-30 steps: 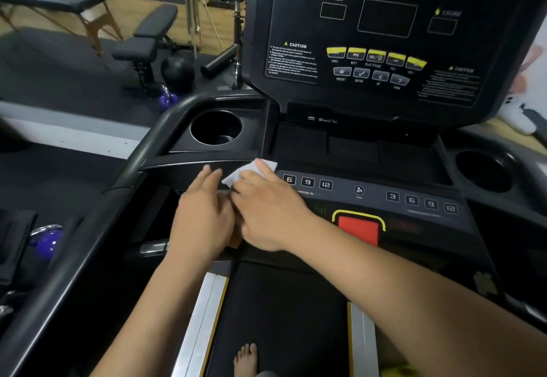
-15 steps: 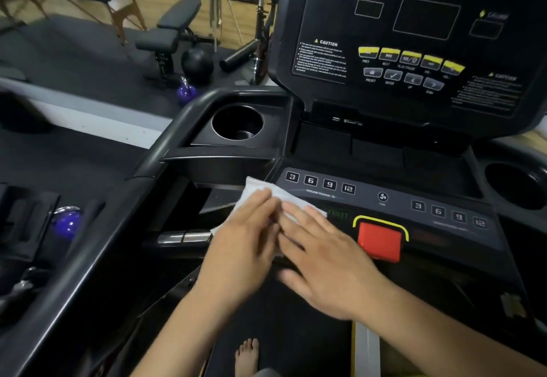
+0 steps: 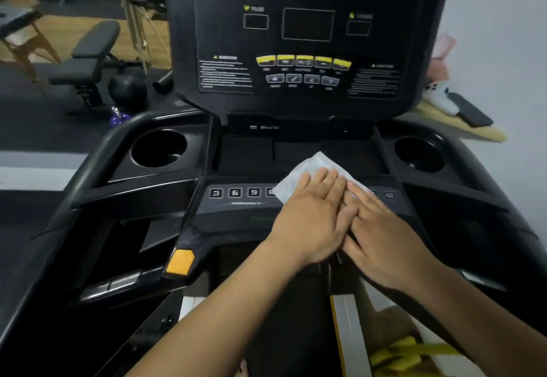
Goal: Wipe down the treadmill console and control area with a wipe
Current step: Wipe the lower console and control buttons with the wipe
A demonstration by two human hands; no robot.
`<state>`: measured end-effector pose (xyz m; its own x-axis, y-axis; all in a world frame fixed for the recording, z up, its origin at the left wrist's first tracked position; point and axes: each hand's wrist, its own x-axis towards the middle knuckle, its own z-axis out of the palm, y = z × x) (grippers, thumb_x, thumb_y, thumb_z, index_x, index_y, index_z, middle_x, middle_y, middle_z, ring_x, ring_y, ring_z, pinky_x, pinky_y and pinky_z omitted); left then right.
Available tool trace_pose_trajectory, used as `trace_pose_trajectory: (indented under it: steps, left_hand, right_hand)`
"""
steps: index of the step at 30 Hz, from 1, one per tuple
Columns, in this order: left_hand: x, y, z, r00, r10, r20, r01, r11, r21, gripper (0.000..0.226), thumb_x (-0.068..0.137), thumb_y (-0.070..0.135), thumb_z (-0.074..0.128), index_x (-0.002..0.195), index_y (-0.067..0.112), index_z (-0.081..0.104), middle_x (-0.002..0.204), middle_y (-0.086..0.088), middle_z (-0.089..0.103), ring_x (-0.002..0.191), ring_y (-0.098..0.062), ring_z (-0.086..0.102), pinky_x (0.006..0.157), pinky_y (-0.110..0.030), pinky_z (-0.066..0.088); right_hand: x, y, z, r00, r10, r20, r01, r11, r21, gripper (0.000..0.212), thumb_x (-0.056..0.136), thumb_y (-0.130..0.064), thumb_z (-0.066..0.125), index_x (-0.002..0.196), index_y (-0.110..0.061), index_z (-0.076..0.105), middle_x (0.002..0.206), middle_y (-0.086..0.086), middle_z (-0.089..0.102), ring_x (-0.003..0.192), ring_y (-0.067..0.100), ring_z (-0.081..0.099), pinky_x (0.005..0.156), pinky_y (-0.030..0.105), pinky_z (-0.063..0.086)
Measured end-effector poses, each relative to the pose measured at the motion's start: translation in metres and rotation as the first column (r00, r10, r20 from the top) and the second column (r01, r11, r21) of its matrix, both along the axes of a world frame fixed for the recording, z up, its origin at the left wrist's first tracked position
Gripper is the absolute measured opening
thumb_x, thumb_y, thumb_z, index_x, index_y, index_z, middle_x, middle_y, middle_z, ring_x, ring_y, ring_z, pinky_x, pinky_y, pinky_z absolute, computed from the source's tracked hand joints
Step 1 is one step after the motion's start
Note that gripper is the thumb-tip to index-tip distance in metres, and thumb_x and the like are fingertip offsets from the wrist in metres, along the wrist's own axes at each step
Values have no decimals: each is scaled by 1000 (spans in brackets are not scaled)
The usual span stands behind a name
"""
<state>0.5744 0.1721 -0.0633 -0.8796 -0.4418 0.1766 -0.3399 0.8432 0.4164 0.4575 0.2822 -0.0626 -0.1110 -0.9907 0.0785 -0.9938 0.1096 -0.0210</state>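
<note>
The white wipe (image 3: 307,169) lies spread on the treadmill's control strip (image 3: 236,199), just right of the 3, 6 and 9 buttons. My left hand (image 3: 310,217) presses flat on it with fingers together. My right hand (image 3: 381,234) lies flat beside it, its fingers overlapping the left hand's edge and the wipe. Both hands cover the middle of the strip and hide the red stop button. The upright black console (image 3: 307,51) with yellow keys rises behind, and nothing touches it.
Round cup holders sit at left (image 3: 159,148) and right (image 3: 418,154) of the tray. An orange tab (image 3: 180,262) marks the left handrail. A weight bench (image 3: 88,60) and black kettlebell (image 3: 127,89) stand on the floor left. A dark phone (image 3: 467,110) lies at right.
Both hands slid the wipe rightward along the control strip, from its left end to the middle, now covering the red stop button. The wipe has spread flatter.
</note>
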Motion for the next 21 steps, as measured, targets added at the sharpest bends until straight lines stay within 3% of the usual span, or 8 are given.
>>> trace_pose_trajectory:
  steps: [3,5,7,9,11,14,17,21]
  left_hand:
    - [-44,17,4,989,-113,100,117,992,-35,62,104,44,21,156,9,16,164,-8,13,152,-19,2,119,-32,-9]
    - [-73,26,8,970,-182,164,193,980,-57,61,105,43,21,156,10,14,165,-8,10,152,-20,0,119,-34,-7]
    - [-96,34,12,946,-238,221,265,959,-104,61,105,44,22,155,10,18,164,-9,14,152,-22,2,120,-36,-5]
    - [-109,47,13,919,-293,263,340,927,-156,62,104,47,21,152,9,31,160,-11,27,151,-24,10,121,-39,-2]
    - [-109,63,9,888,-354,292,416,889,-189,69,100,52,12,146,9,42,152,-11,42,147,-25,21,122,-41,3]
    - [-88,83,-5,858,-450,247,494,854,-163,78,93,50,3,148,8,37,155,-11,38,148,-24,20,123,-40,2]
    - [-54,85,-21,868,-463,179,492,851,-182,65,97,39,19,151,7,33,159,-11,29,150,-25,19,123,-40,9]
    - [-8,58,-28,938,-317,138,345,886,-311,59,95,35,36,147,7,42,156,-11,37,146,-26,30,119,-44,25]
  right_hand:
    - [-26,28,-2,990,-129,62,132,990,-55,64,99,-37,40,149,-22,4,156,-5,1,147,7,3,117,23,1]
    - [-40,44,-4,962,-235,137,244,969,-50,65,100,-38,41,150,-26,1,157,-9,1,147,7,9,113,24,17]
    - [-49,59,-8,912,-331,241,347,938,-25,59,99,-40,43,151,-25,20,152,-5,34,129,8,45,100,25,44]
    - [-51,78,-15,862,-383,334,401,916,15,37,97,-45,42,129,-26,46,110,-7,62,85,1,60,67,19,50]
    - [-48,102,-25,825,-409,390,426,904,48,25,96,-48,43,109,-28,52,88,-13,57,74,0,55,59,16,42]
    - [-37,133,-34,820,-385,423,454,888,-72,25,97,-37,45,117,-26,55,114,-12,58,106,1,55,82,17,46]
    - [-16,140,-48,866,-407,290,469,861,-196,48,96,-37,39,136,-13,53,146,6,47,138,13,33,105,33,37]
    - [8,109,-50,926,-342,160,364,921,-137,61,101,-48,24,149,-11,31,160,10,21,150,24,9,117,53,17]
